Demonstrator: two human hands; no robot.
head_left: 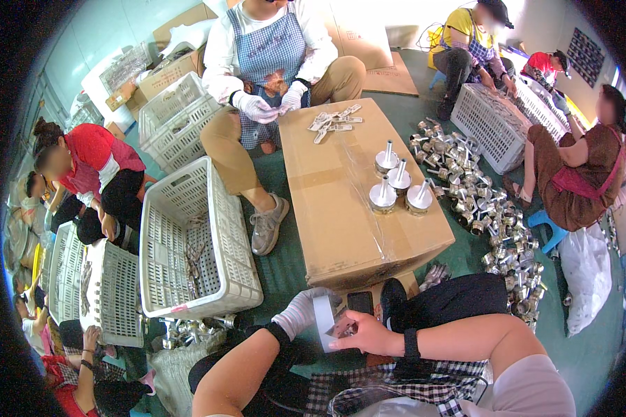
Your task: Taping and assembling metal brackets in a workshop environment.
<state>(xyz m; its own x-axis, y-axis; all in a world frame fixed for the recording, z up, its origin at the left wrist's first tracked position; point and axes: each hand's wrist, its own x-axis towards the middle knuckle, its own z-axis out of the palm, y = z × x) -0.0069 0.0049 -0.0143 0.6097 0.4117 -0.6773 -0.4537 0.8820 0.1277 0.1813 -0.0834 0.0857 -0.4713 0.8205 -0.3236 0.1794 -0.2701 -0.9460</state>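
My left hand (pixel 300 313), in a pale knitted glove, grips the left side of a small white folded piece (pixel 322 321) that looks like card or a small box. My right hand (pixel 368 335) is bare and closed at the other side, its fingers curled round the edge. Something shiny and brownish (pixel 342 325) shows between the hands, too small to name. Beyond them stands a brown cardboard box (pixel 341 240). On top of it are several silver funnel-shaped metal parts (pixel 399 178) with upright spouts, and a small pile of flat metal clips (pixel 334 122).
A white plastic crate (pixel 240 278) holding thin metal pieces stands at left. Many silver metal parts (pixel 511 257) lie heaped on the floor at right. A co-worker in a checked apron (pixel 271 55) sits behind the box. Other people work at crates (pixel 490 125) around. A dark phone (pixel 360 301) lies near my hands.
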